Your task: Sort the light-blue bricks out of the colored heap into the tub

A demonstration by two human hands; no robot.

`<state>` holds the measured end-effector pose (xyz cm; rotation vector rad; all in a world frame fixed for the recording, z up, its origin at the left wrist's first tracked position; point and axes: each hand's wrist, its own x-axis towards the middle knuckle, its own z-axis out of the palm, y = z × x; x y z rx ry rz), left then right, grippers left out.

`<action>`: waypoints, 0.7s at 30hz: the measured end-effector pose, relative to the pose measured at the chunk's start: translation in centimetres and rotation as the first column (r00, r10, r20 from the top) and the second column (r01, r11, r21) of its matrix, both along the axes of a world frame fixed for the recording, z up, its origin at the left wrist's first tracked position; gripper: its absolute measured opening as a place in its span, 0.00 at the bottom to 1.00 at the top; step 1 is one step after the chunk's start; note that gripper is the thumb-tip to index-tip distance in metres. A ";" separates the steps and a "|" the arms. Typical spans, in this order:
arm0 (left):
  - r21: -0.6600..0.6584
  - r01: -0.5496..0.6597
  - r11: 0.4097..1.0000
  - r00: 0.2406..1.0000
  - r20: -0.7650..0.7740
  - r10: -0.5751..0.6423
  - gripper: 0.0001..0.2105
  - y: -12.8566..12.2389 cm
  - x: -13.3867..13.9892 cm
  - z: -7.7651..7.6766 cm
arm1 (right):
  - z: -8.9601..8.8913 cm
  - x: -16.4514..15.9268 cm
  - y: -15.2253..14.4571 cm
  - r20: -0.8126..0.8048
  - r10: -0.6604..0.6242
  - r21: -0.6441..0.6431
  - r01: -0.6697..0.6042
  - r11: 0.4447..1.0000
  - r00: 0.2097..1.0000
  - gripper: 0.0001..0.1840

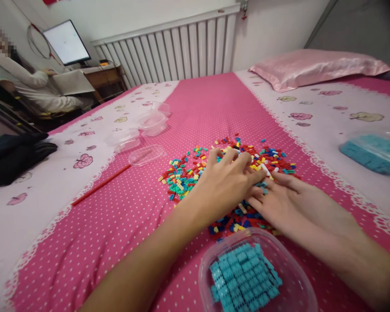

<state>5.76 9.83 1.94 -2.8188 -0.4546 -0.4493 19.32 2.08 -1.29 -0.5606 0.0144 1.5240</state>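
A loose pile of small building bricks [188,173] in red, teal, yellow, blue and white lies on the pink bed sheet. My left hand [227,173] arches palm-down over it, fingers bent and apart, their tips partly hidden among the bricks. Its thumb stretches to the fingers of my right hand [292,201]. That hand is turned palm-up at the pile's right side, with a few teal bricks [262,186] at its curled fingers. Closer to me stands a clear plastic box [300,277], holding neat rows of joined teal bricks [243,277].
Clear containers [151,121] and a lid [147,155] lie to the left, by a red stick [100,185]. Another box of teal bricks [373,151] sits at right. A pillow [318,68], dark cloth [16,156], radiator [172,50] and a seated person [35,86] are farther off.
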 end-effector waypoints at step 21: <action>-0.328 -0.483 0.812 0.873 -0.252 0.418 0.02 10.0 -8.1 1.0 | 2.5 1.2 -0.8 0.101 0.143 0.013 -0.145 0.989 0.985 0.11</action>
